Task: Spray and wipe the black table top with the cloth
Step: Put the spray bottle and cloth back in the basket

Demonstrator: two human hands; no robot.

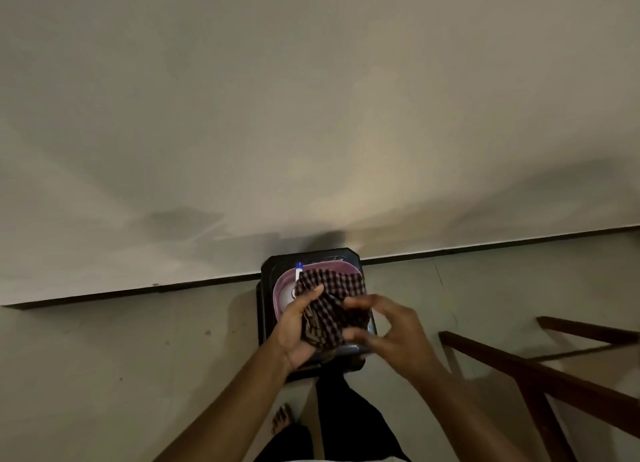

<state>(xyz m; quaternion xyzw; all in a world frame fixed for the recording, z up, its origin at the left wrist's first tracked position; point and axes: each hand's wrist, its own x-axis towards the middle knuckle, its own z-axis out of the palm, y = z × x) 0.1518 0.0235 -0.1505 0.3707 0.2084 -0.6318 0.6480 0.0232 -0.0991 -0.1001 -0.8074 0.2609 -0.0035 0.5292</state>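
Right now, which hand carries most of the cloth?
The left hand: the checked cloth lies bunched in its palm, while the right hand pinches only its edge.

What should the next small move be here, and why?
Probably gather the checked cloth into the left hand, freeing the right hand for the spray bottle: both hands hold the cloth, and the bottle stands untouched in the pink basin on the black table.
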